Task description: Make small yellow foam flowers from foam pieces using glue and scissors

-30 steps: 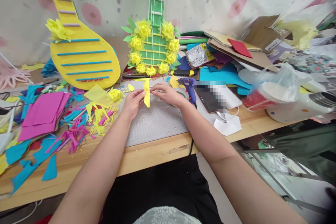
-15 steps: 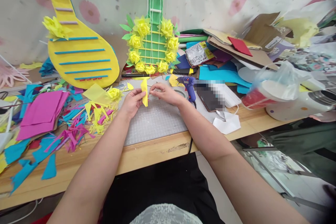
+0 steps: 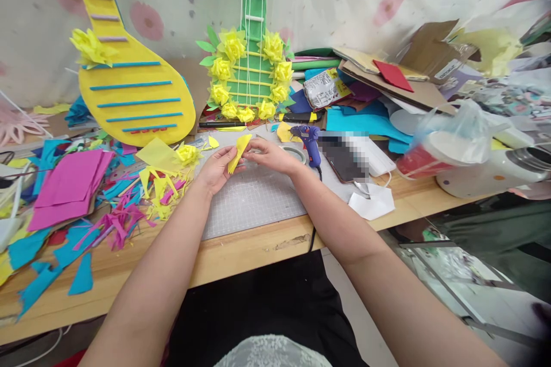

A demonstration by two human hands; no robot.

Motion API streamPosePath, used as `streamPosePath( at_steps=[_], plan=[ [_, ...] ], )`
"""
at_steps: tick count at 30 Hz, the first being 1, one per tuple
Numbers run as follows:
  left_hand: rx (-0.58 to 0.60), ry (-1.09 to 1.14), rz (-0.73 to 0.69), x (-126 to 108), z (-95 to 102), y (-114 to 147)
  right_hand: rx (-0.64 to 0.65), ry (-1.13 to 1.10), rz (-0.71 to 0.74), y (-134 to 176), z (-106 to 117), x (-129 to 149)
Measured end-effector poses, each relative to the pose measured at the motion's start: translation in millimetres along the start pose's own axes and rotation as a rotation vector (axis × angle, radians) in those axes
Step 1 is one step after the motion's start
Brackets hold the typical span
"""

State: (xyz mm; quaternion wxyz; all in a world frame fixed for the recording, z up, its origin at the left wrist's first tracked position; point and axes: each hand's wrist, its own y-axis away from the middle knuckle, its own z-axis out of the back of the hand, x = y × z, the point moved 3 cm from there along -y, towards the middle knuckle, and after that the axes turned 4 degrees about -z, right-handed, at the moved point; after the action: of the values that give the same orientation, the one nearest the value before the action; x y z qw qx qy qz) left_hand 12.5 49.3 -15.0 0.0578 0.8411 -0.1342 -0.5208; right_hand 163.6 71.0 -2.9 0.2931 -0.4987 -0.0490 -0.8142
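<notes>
A narrow folded piece of yellow paper (image 3: 239, 155) stands tilted to the right above the grey gridded cutting mat (image 3: 253, 200). My left hand (image 3: 218, 171) pinches it from the left between thumb and fingers. From the other side, my right hand (image 3: 270, 155) has its bent fingertips closed at the paper's right edge; the exact contact is partly hidden. Left of my hands lies a yellow paper flower (image 3: 188, 153) beside a flat yellow sheet (image 3: 158, 155). A roll of tape (image 3: 294, 152) sits partly behind my right wrist.
A purple glue gun (image 3: 310, 143), a phone (image 3: 344, 161) and a covered cup (image 3: 445, 152) stand to the right. Colored paper scraps (image 3: 124, 221) cover the left side. Behind are a yellow lute-shaped craft (image 3: 138, 109) and a green one with yellow flowers (image 3: 253, 71).
The yellow paper has gone from nearly upright to leaning right, its face turned more toward me. My right fingers have come in to its edge, and my left hand has shifted slightly.
</notes>
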Motion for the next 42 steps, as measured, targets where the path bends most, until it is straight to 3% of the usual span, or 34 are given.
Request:
streamPosePath(
  at_steps=[5,10,13,17,21,26,30,36,42],
  plan=[
    [-0.024,-0.076,-0.034,2,-2.2,0,-0.052,0.040,0.015,-2,-1,-2],
    [-0.131,-0.355,-0.308,5,0.9,-5,-0.071,0.082,-0.002,-2,-2,2],
    [-0.118,-0.523,-0.422,5,-0.4,-6,-0.062,0.101,-0.023,-2,-3,2],
    [-0.039,-0.680,-0.464,7,-0.4,-6,-0.045,0.118,-0.049,-2,-4,-1],
    [-0.086,-0.768,-0.465,10,5.4,-8,0.011,0.107,-0.033,-1,-5,2],
    [-0.148,-0.515,-0.355,8,4.6,-8,0.064,0.125,-0.040,3,-3,14],
    [-0.209,-0.333,-0.242,5,2.5,-6,-0.002,0.337,-0.152,6,6,17],
    [-0.180,-0.258,-0.191,4,1.2,-4,-0.084,0.474,-0.013,10,19,21],
    [-0.142,-0.180,-0.158,5,1.4,-3,-0.098,0.465,-0.032,9,22,14]
  ],
)
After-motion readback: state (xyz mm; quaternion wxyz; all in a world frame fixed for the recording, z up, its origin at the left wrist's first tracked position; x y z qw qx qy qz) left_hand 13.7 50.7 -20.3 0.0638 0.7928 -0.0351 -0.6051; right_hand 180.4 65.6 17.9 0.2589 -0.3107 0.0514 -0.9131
